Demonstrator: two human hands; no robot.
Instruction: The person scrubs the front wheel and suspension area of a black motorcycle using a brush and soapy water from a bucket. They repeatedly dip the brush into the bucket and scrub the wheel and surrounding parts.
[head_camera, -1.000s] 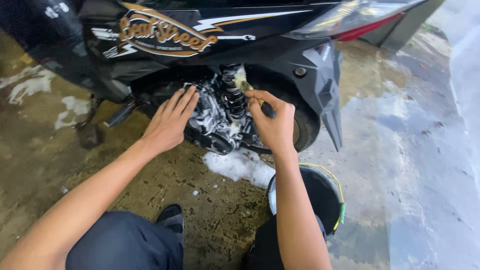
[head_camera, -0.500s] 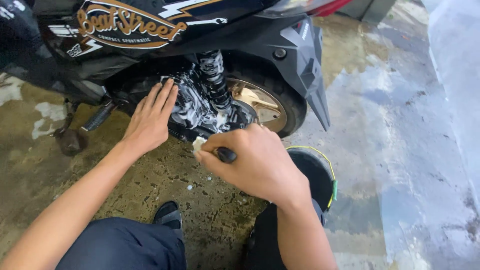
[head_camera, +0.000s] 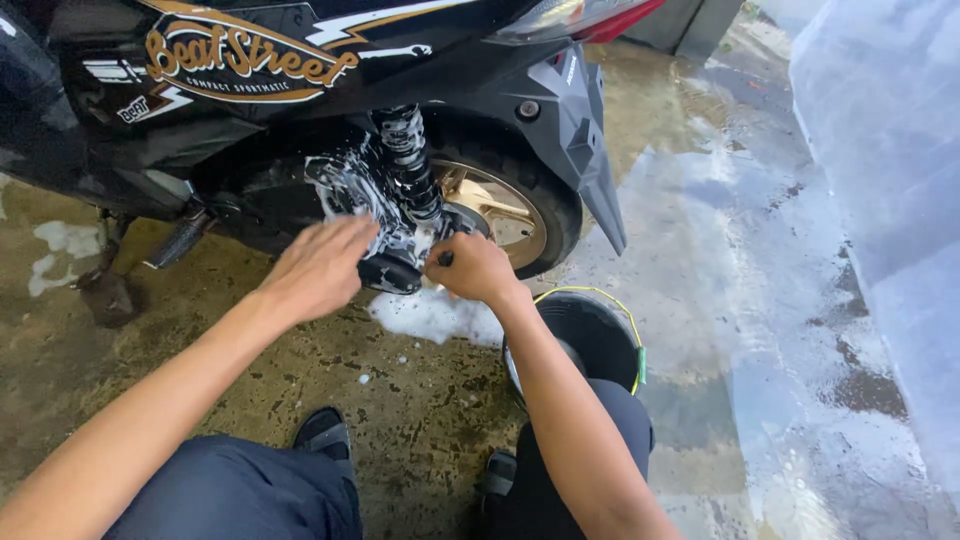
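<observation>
I've got the left hand (head_camera: 318, 268) flat and open, fingers spread on the soapy engine case (head_camera: 350, 195) of the black scooter (head_camera: 300, 110), just below the shock absorber (head_camera: 405, 160). Right hand (head_camera: 470, 268) is closed round a small dark brush handle (head_camera: 443, 259), bristles hidden, pressed low by the rear wheel (head_camera: 500, 215). Foam patch (head_camera: 435, 318) lies on the wet concrete floor (head_camera: 420, 420) under both hands. Black bucket (head_camera: 590, 335) w/ yellow rim sits just beside the right forearm, near my knee.

bare forearms, dark trousers (head_camera: 230, 495), dark sandals (head_camera: 325, 432)
</observation>
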